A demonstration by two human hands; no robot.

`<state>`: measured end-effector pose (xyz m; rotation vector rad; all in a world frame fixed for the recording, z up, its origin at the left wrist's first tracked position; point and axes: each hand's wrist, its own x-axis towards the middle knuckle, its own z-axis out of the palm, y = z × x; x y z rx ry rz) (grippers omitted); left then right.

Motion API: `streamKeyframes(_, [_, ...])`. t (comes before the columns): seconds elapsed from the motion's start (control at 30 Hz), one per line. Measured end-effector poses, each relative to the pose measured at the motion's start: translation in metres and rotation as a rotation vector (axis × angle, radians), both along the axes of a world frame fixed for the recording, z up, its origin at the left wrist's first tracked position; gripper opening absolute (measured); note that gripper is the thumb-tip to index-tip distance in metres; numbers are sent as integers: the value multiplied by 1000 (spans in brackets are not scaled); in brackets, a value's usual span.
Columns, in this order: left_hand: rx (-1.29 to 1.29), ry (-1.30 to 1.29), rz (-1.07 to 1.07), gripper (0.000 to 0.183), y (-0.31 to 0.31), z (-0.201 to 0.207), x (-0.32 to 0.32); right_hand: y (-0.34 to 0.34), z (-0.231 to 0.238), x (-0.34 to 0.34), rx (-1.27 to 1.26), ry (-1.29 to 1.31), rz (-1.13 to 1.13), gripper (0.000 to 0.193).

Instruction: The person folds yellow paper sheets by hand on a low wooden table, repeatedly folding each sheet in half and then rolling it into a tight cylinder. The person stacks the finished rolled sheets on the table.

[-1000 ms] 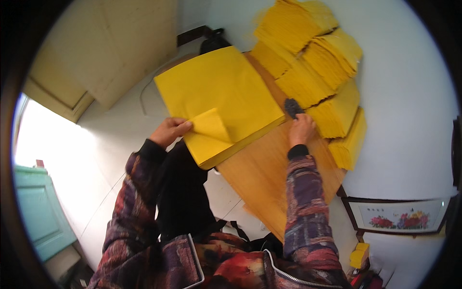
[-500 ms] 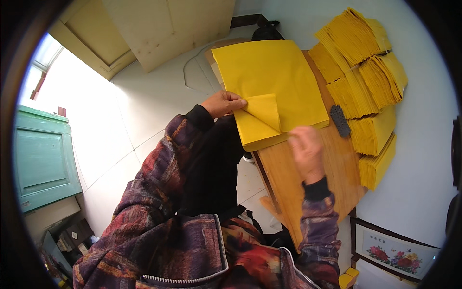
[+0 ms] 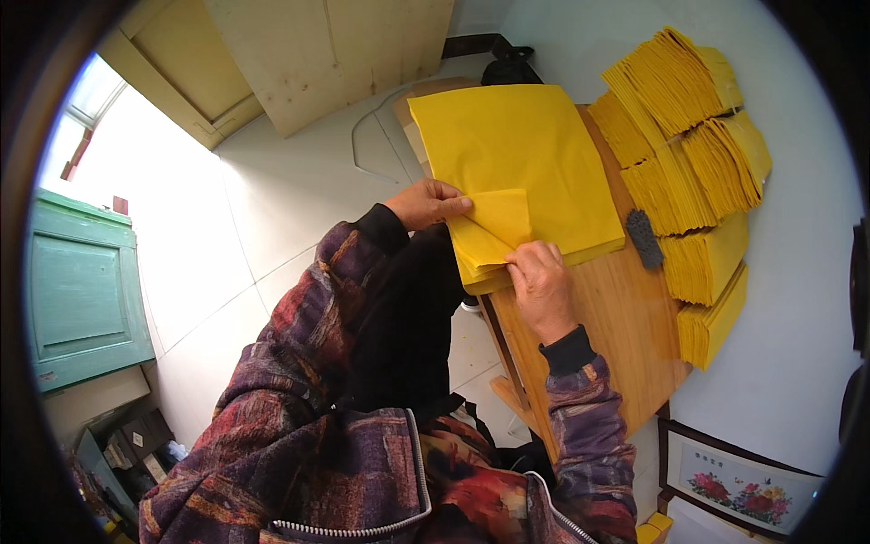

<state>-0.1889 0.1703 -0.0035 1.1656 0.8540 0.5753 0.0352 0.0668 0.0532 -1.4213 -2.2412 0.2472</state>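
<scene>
A thick stack of large yellow paper sheets [image 3: 526, 145] lies on the wooden table. The near left corner of the top sheet is turned back into a triangular flap. My left hand [image 3: 428, 205] pinches the left end of this fold between thumb and fingers, at the stack's left edge. My right hand [image 3: 541, 286] is closed on the sheet's near edge, with thumb and fingertips pinching the paper at the flap's right end. Part of the right fingertips' grip is hidden behind the hand.
Bundles of folded yellow paper [image 3: 671, 145] are piled along the wall on the wooden table [image 3: 625, 335]. A dark grey textured pad [image 3: 643, 239] sits between them and the stack. A framed flower picture [image 3: 743, 471] stands at lower right; a green cabinet door [image 3: 86, 290] is at left.
My right hand has moved left from beside the stack and taken hold of the sheet's near edge. My left hand keeps its pinch on the fold. The whole view has shifted slightly.
</scene>
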Motion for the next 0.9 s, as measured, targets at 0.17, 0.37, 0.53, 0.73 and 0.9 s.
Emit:
streamKeyframes(0.17, [39, -9, -10, 33, 0, -3, 0, 11, 3, 4, -176, 203, -28, 8])
streamKeyframes(0.37, [-69, 46, -103, 39, 8, -7, -7, 19, -1, 10, -415, 406, -82, 9])
streamKeyframes(0.53, [6, -192, -259, 42, 12, -9, -14, 20, 0, 12, -460, 421, -116, 10])
streamKeyframes(0.73, [-45, -54, -87, 35, 8, -6, -4, 14, 4, 6, -336, 273, -156, 24])
streamKeyframes(0.9, [-28, 34, -26, 36, 5, -4, -2, 5, 3, 0, 89, 86, -81, 41])
